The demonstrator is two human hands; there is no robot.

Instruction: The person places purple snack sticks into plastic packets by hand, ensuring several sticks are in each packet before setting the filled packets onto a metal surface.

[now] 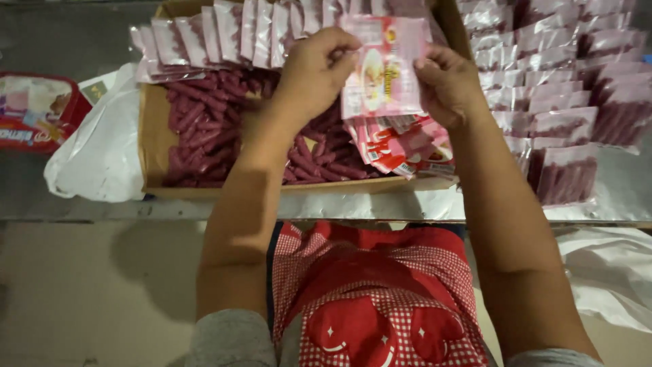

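My left hand (318, 68) and my right hand (445, 83) both grip one flat pink printed pouch (384, 68), held up above a shallow cardboard box (155, 139). The left fingers pinch its upper left edge, the right fingers its right edge. Below the pouch a stack of empty printed pouches (401, 146) lies in the box's right part. Loose dark red sausages (204, 126) fill the box's left and middle. Filled clear pouches (231, 34) stand in a row along the box's far side.
Several filled sausage packs (564, 102) lie in overlapping rows on the metal table to the right. A white plastic bag (102, 149) lies left of the box, with a red printed package (34, 112) beyond it. More white plastic (611, 272) hangs below the table edge at right.
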